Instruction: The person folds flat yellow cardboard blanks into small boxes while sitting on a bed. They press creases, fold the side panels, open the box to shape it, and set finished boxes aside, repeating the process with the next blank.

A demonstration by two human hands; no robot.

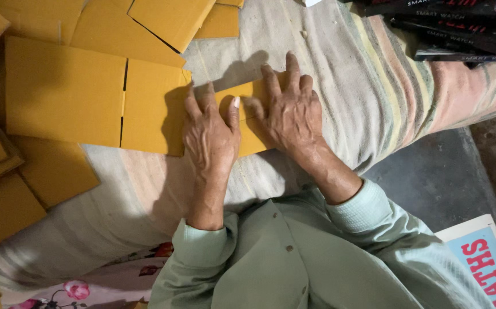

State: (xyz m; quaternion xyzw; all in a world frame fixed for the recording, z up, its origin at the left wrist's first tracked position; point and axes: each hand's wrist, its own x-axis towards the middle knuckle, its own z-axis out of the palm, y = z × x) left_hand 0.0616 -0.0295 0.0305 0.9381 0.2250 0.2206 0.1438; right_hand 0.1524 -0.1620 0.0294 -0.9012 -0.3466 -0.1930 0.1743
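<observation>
A small flat piece of yellow-brown cardboard (248, 94) lies on a striped cloth (339, 63) in the middle of the view. My left hand (210, 134) presses flat on its left part, fingers spread toward a larger cardboard sheet (64, 91). My right hand (291, 111) presses flat on its right part, fingers pointing away from me. Both hands hide much of the small piece. Pale green sleeves cover my forearms.
Several flat cardboard blanks (162, 20) are spread over the left and top of the cloth. A stack of dark flat boxes (459, 28) sits at the top right. A book with a blue cover (488, 263) lies at the bottom right on a dark floor (431, 177).
</observation>
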